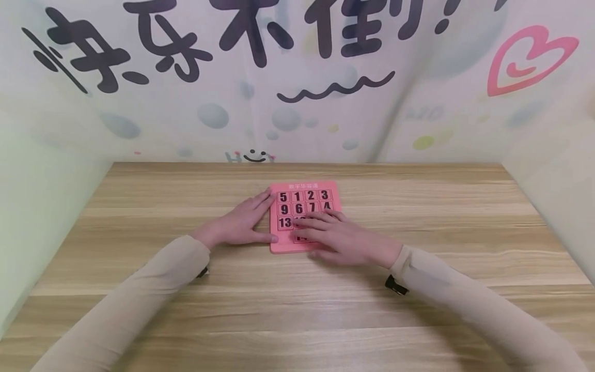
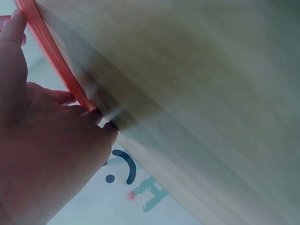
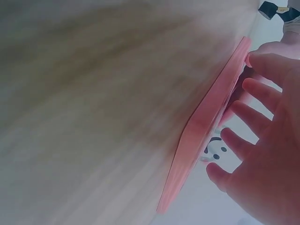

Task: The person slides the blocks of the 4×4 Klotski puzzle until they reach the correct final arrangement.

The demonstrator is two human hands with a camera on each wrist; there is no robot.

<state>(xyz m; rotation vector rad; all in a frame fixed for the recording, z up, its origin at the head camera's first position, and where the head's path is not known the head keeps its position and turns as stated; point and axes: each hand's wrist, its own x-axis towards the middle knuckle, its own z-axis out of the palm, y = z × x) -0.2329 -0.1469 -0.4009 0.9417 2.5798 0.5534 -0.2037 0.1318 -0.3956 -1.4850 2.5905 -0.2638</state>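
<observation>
A pink number sliding puzzle (image 1: 283,249) lies flat on the wooden table, its black-numbered tiles in rows. Along its left side rests my left hand (image 1: 237,222), with fingertips by the upper left edge and the thumb at the lower left part. The left wrist view shows those fingers against the puzzle's pink edge (image 2: 58,65). Over the lower right tiles spreads my right hand (image 1: 346,240), covering several numbers. Its fingers look extended and apart in the right wrist view, close above the puzzle (image 3: 201,124); whether a fingertip touches a tile cannot be told.
Behind the table (image 1: 297,315) stands a white wall covering (image 1: 325,124) with large black characters, a pink heart and a small smiley. Pale side walls flank the table. A black strap piece (image 1: 396,285) hangs below the right sleeve.
</observation>
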